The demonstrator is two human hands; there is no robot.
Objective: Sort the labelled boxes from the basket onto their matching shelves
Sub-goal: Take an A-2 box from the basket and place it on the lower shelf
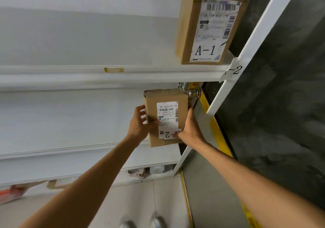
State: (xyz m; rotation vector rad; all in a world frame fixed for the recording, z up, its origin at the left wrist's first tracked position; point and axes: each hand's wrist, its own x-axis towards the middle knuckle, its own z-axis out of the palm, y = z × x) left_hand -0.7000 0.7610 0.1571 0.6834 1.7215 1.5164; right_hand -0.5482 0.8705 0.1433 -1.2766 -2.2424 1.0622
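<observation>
1. The box (167, 117) is upright at the shelf's (70, 119) right end, long axis vertical, label facing the camera.
2. The left hand (139, 124) curls its fingers round the box's left edge; the right hand (189, 127) clasps its right side.

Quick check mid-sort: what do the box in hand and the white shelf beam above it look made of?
The box looks like plain brown cardboard, matte, with creased taped flaps and white paper labels stuck on. The shelf beam seems painted metal: smooth white, faint sheen, folded edges; coated board cannot be ruled out.
</observation>
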